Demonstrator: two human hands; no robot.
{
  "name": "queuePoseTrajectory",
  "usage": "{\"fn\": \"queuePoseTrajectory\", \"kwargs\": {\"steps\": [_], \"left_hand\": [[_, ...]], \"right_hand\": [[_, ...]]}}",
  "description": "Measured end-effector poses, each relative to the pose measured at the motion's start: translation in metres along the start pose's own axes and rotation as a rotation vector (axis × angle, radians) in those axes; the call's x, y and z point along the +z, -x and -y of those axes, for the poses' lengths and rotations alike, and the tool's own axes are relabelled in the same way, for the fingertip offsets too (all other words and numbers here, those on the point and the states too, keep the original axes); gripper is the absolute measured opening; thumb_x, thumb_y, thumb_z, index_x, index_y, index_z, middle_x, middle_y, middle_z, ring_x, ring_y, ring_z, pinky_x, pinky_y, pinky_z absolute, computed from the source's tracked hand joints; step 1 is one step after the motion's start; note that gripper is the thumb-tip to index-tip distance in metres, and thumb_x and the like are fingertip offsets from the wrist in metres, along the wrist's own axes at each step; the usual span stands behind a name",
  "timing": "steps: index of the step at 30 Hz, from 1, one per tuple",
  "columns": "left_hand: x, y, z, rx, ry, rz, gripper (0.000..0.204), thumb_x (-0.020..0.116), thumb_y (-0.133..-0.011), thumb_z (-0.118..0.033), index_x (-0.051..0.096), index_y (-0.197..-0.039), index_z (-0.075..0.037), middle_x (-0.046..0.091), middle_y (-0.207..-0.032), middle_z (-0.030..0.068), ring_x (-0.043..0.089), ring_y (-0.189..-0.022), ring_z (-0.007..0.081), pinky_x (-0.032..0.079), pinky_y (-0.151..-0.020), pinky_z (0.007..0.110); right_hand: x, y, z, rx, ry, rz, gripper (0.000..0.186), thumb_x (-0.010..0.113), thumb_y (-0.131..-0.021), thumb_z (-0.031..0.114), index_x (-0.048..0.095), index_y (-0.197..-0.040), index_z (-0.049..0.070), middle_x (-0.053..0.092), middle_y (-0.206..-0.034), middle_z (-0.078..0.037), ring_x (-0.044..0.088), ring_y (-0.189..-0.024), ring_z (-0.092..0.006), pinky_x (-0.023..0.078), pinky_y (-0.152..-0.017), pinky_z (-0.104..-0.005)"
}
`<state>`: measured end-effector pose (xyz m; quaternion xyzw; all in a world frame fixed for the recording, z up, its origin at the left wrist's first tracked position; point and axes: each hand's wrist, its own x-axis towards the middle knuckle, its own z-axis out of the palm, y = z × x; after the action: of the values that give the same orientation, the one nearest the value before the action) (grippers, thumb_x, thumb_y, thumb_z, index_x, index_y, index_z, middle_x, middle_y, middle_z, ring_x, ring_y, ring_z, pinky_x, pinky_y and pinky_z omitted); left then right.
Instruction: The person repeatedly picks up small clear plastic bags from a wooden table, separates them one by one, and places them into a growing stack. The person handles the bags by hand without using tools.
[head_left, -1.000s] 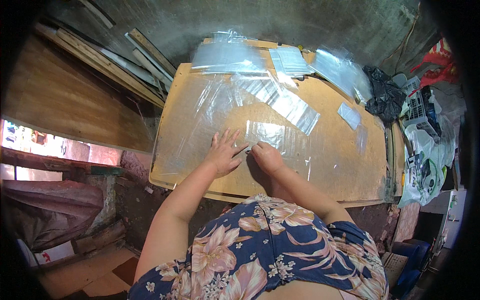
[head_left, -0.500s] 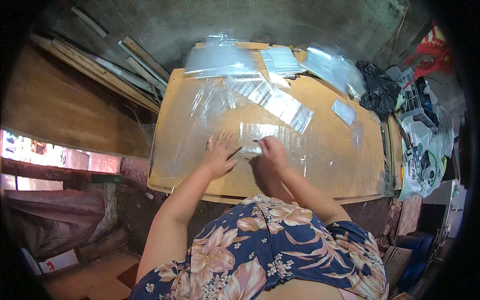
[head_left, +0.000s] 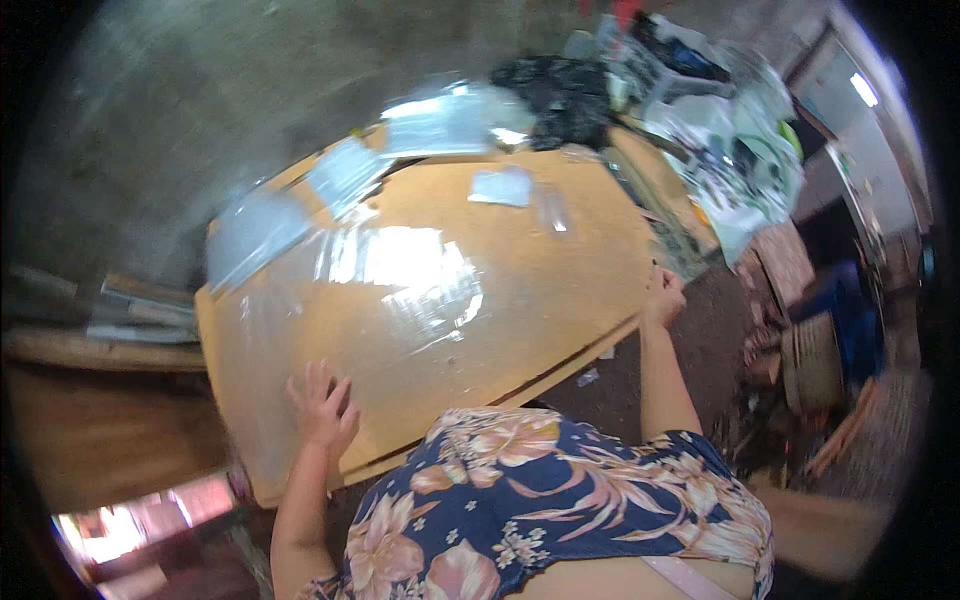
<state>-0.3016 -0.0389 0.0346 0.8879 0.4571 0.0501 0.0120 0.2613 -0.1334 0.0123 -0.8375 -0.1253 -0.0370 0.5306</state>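
My left hand [head_left: 325, 408] rests on or just above the near left part of the yellowish wooden tabletop [head_left: 560, 270], fingers spread and holding nothing. At the table's right edge, my right hand [head_left: 664, 298] is closed. A small dark tip [head_left: 655, 262] shows at its fingers; motion blur hides what kind of thing it is. Between the hands, clear plastic sheets [head_left: 430, 285] lie flat and shine with glare. A small pale plastic packet [head_left: 500, 186] lies farther back, beside a thin clear strip [head_left: 551, 209].
Stacks of clear plastic bags [head_left: 437, 122] line the table's back edge. A black plastic bag [head_left: 560, 100] sits at the back, with a white-green plastic bag [head_left: 735, 160] to its right. Wooden boards [head_left: 110, 350] lie at the left. A blue chair-like object [head_left: 835, 320] stands at the right.
The view has swung to the right. My right hand has moved from the plastic sheet in the middle to the table's right edge. My left hand has come off the sheet's left side, nearer to me.
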Motion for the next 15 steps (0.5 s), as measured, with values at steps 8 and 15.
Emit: {"fn": "queuePoseTrajectory", "kwargs": {"steps": [8,15], "left_hand": [[0.029,-0.022,-0.089,0.183,0.210,0.172,0.053,0.067,-0.068,-0.032,0.054,-0.115,-0.013,0.040,-0.134,0.0146,0.033,-0.126,0.0358,0.018,-0.099,0.061],[0.040,-0.036,-0.105,0.124,0.315,-0.075,0.029,0.064,-0.072,-0.018,0.062,-0.101,-0.013,0.059,-0.111,0.0080,0.050,-0.109,0.0325,0.040,-0.088,0.045]], "right_hand": [[-0.014,-0.072,-0.064,-0.099,0.421,-0.038,0.014,0.058,-0.083,0.021,0.061,-0.086,0.007,0.061,-0.085,-0.012,0.058,-0.081,-0.0297,0.046,-0.071,-0.0395],[0.008,-0.091,-0.070,-0.231,0.678,0.081,0.015,0.059,-0.080,0.022,0.060,-0.087,0.008,0.057,-0.091,-0.015,0.055,-0.087,-0.0338,0.046,-0.074,-0.0424]]}}
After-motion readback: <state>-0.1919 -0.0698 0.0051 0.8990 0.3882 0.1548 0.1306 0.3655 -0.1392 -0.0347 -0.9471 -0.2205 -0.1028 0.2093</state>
